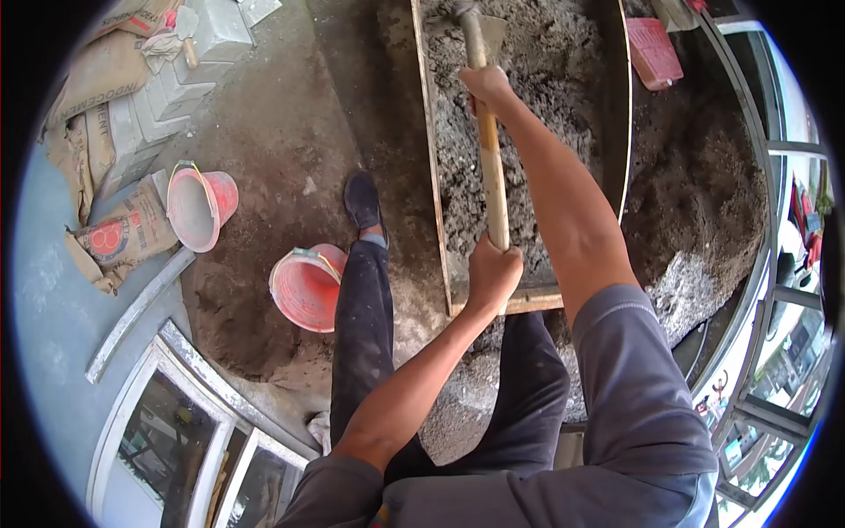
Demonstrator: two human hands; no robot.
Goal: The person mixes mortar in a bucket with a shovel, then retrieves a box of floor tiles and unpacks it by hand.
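A hoe (493, 189) with a pale wooden handle runs lengthwise over a wooden trough (431, 132). My left hand (495, 275) is wrapped round the handle's near end, above the trough's front board. Farther up the handle, my right hand (487, 85) is closed round it, close to the head. The hoe's metal blade (493, 37) is at the far end of the trough, partly behind the handle. Wet grey mortar (554, 97) lies lumpy along the trough, against its boards.
Two red buckets (304, 290) (201, 207) are at the left. Cement bags (123, 233) and grey blocks (216, 35) line the left wall, with a trowel (189, 53) on top. Right of the trough are a dark sand heap (695, 167) and a red container (653, 53).
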